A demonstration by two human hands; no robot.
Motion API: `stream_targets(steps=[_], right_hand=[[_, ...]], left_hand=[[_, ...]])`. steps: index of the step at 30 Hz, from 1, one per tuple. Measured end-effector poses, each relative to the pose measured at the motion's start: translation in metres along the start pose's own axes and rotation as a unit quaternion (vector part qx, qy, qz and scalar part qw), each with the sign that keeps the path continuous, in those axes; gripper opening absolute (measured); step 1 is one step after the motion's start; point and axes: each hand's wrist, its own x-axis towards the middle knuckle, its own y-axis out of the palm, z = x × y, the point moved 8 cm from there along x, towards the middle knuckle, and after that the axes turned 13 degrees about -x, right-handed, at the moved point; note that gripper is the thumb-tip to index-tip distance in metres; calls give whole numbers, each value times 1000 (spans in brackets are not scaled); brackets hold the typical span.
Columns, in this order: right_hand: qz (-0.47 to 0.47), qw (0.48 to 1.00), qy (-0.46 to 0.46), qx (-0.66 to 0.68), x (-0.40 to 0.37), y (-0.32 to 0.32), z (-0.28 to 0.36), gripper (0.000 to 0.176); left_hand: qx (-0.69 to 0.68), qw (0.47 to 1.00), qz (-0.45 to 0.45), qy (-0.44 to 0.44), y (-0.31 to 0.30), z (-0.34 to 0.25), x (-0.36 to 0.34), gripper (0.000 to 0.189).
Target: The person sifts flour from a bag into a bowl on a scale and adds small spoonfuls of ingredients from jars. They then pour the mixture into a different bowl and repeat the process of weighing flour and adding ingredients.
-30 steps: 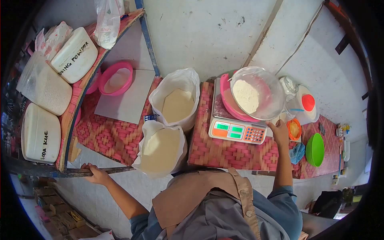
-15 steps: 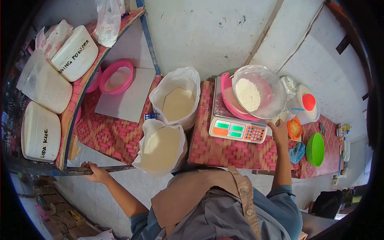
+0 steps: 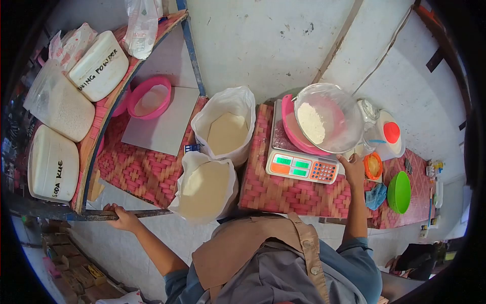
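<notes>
My right hand (image 3: 353,167) is closed at the near edge of a large round sieve (image 3: 349,109), where its handle would be. A heap of white flour (image 3: 310,124) lies toward the sieve's left side. Beneath it is a pink bowl (image 3: 287,114), standing on a digital scale (image 3: 302,167) with lit green displays. Far to the left, my left hand (image 3: 124,219) has its fingers around the dark edge of a shelf frame (image 3: 91,216). Two white sacks of pale powder, a back one (image 3: 227,131) and a front one (image 3: 205,190), stand between the hands.
Tubs marked baking powder (image 3: 98,66) and soda kue (image 3: 54,164) line the left shelf. Another pink bowl (image 3: 164,109) sits on a white board. Right of the scale are a red-lidded container (image 3: 391,133), an orange bowl (image 3: 373,166) and a green bowl (image 3: 399,192).
The flour heap in the sieve has shifted slightly and looks narrower. Both hands keep their places; the whole view has moved a little.
</notes>
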Motion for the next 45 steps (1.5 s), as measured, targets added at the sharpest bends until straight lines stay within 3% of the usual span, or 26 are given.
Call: stream_targets(steps=[3, 25, 27, 29, 31, 33, 35, 37, 39, 43, 45], right_hand=[[30, 999, 14, 30, 4, 6, -4, 56], [-5, 1000, 23, 6, -7, -3, 1, 54], [-76, 996, -31, 20, -21, -17, 19, 51], [-78, 995, -59, 26, -39, -19, 39, 45], [-86, 979, -111, 147, -64, -16, 68, 37], [-22, 970, -117, 210, -80, 18, 82, 32], [43, 959, -206, 191, -104, 52, 114, 30], [103, 940, -294, 138, -129, 87, 143, 30], [53, 893, -444, 59, -158, 99, 174, 32], [98, 852, -513, -19, -196, 154, 189, 35], [289, 826, -481, -54, -213, 189, 192, 29]], left_hand=[[8, 1000, 12, -1, -1, 3, 1, 22], [-4, 1000, -3, -6, -2, 2, 0, 21], [-2, 1000, -10, -10, 0, -1, -1, 21], [-21, 1000, -6, 1, -1, 3, 0, 21], [-3, 999, -30, -13, 1, -1, -2, 20], [-10, 999, -29, -15, -5, 7, -1, 18], [-16, 999, -14, -35, -6, 13, 0, 16], [-1, 1000, -3, 3, -2, 7, 2, 15], [7, 999, 14, 31, 1, 2, 0, 15], [14, 999, 22, 41, 4, -6, 0, 15], [23, 999, 25, 12, 6, -6, -1, 13]])
